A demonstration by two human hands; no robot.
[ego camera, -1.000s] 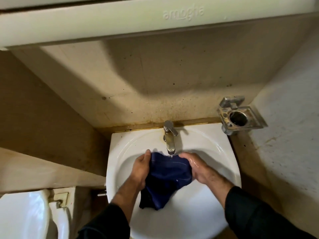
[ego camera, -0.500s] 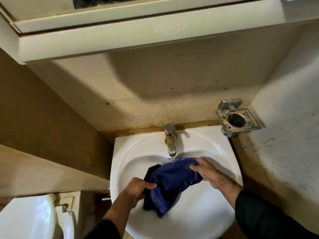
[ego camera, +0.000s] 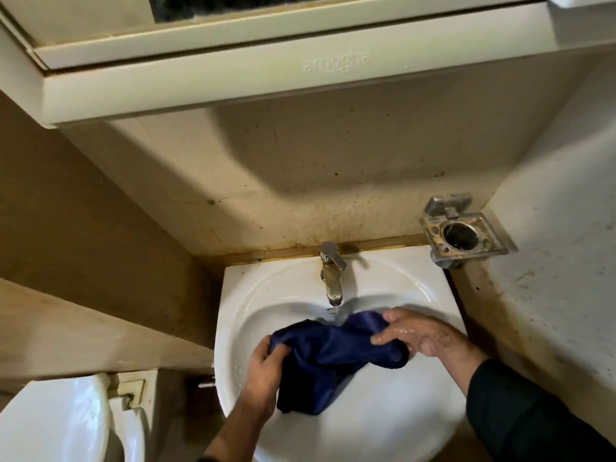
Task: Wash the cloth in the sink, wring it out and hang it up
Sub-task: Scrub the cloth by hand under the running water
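Meanwhile, hands (ego camera: 266, 371) hold cloth (ego camera: 333, 358) under tap (ego camera: 331, 271), holder (ego camera: 463, 235) beside.

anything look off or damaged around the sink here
Nothing is broken or spilled. What stands out is grime: brown staining runs along the wall just above the sink rim, and the tap looks tarnished. The metal holder at right sits empty and dirty.
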